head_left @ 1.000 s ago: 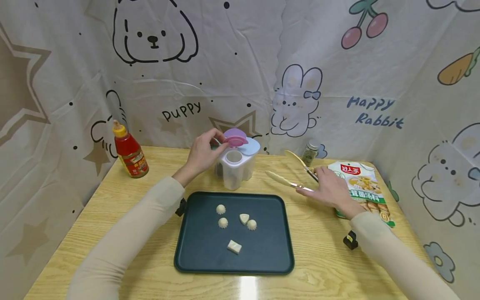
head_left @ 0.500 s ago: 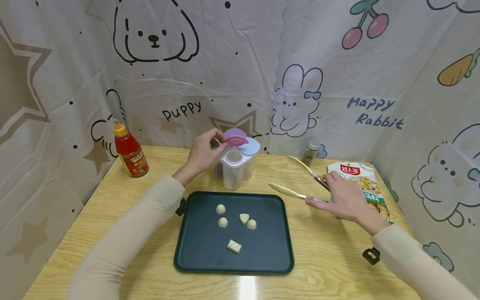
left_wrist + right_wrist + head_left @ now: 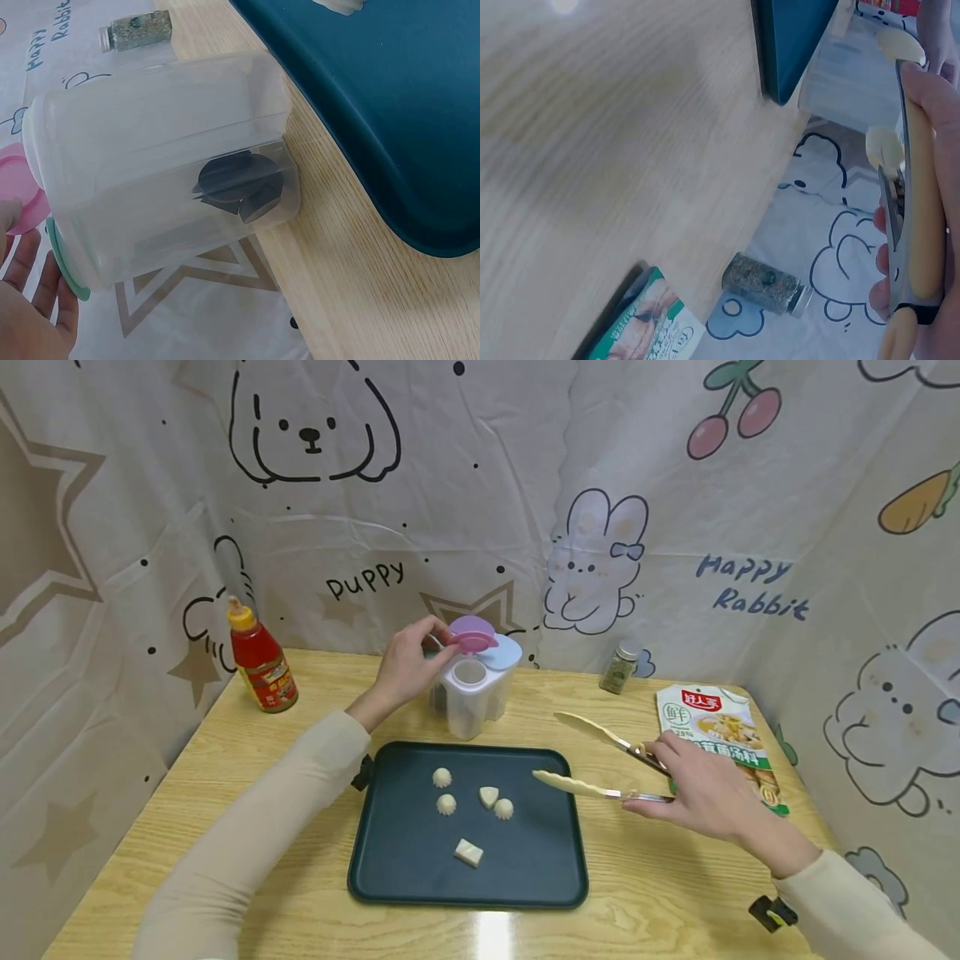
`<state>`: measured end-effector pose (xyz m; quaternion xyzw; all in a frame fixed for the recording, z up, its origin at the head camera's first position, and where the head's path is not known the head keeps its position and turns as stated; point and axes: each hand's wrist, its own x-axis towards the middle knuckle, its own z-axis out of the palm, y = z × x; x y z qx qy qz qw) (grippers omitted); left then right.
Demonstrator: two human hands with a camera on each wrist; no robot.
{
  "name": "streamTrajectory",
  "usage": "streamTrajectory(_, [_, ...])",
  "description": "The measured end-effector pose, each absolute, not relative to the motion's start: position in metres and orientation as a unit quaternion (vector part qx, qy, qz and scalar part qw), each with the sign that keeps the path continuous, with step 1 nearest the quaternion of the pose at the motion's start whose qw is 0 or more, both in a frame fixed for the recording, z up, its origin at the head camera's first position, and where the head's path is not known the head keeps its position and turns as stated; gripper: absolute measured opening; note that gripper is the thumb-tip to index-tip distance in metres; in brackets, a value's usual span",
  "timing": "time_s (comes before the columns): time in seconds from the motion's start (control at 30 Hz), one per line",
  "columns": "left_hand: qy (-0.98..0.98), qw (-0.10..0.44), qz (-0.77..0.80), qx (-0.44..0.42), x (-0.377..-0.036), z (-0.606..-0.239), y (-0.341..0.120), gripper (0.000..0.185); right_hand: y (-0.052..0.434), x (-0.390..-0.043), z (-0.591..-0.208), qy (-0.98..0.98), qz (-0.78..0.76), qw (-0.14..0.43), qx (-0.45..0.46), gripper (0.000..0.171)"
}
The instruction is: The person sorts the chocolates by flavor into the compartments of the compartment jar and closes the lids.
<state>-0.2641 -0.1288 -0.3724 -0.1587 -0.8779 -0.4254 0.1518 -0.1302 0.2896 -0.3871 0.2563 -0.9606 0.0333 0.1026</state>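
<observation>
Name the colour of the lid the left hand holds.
The lid is pink, clearest from the head.

Black hand-drawn lettering is spelling "puppy" on the white cartoon-printed fabric backdrop (image 3: 450,527), while blue lettering farther right is reading "Happy Rabbit". The flat white-and-green plastic packet (image 3: 723,722) is displaying "好人家" on a red patch, "鲜" in a green circle with "25%" below, and "汤料" ending a green band that the right hand (image 3: 705,789) is partly covering. The yellow-capped red plastic bottle (image 3: 264,664) is showing label characters too blurred to read.

Both arms (image 3: 285,818) forward, left fingers (image 3: 23,259) pinched, right fingers (image 3: 880,295) curled
</observation>
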Motion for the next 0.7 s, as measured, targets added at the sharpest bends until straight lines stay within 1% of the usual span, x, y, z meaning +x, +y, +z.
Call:
streamTrajectory(0.2, [-0.877, 0.152, -0.426, -0.159, -0.264, -0.372, -0.13, 0.02, 0.284, -0.119, -0.397, -0.941, 0.026, 0.124, 0.313, 0.063])
streamTrajectory(0.5, [-0.875, 0.155, -0.429, -0.163, -0.265, -0.373, -0.129, 0.02, 0.272, -0.114, -0.418, -0.921, 0.066, 0.114, 0.367, 0.049])
streamTrajectory(0.6, [-0.875, 0.157, -0.428, -0.164, -0.266, -0.374, -0.129, 0.02, 0.268, -0.113, -0.423, -0.921, 0.08, 0.097, 0.369, 0.046])
streamTrajectory(0.7, [-0.875, 0.158, -0.427, -0.164, -0.266, -0.375, -0.129, 0.02, 0.264, -0.113, -0.426, -0.919, 0.084, 0.097, 0.372, 0.045])
